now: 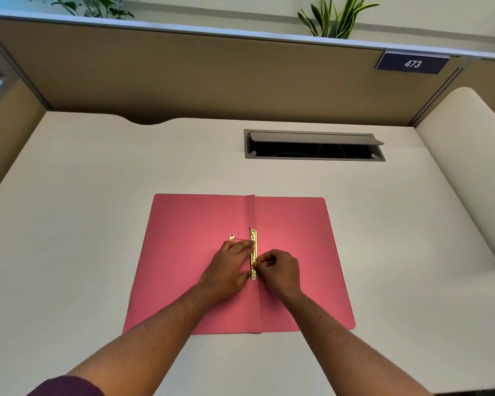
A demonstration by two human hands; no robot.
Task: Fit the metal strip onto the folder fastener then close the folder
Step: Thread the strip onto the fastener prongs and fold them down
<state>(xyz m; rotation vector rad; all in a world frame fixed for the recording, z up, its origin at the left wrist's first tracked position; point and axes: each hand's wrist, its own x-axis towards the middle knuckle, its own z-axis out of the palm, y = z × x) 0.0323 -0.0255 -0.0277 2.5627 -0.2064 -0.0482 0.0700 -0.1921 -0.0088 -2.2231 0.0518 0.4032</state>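
Note:
A pink folder (pixel 295 224) lies open and flat on the white desk. A gold metal strip (pixel 253 254) runs along its spine crease. One thin dark prong stands up at the strip's far end. My left hand (pixel 230 270) lies on the left flap, with its forefinger and thumb holding the strip. My right hand (pixel 279 267) is curled, its fingertips pinching the lower prong of the fastener beside the strip. A second small gold piece (pixel 231 238) shows just beyond my left hand, and the rest of it is hidden under the hand.
A grey cable hatch (pixel 315 145) is set open in the desk behind the folder. A tan partition wall (pixel 212 75) closes off the back, with a number plate (pixel 412 63) and plants above. A cream side panel (pixel 466 155) stands at the right.

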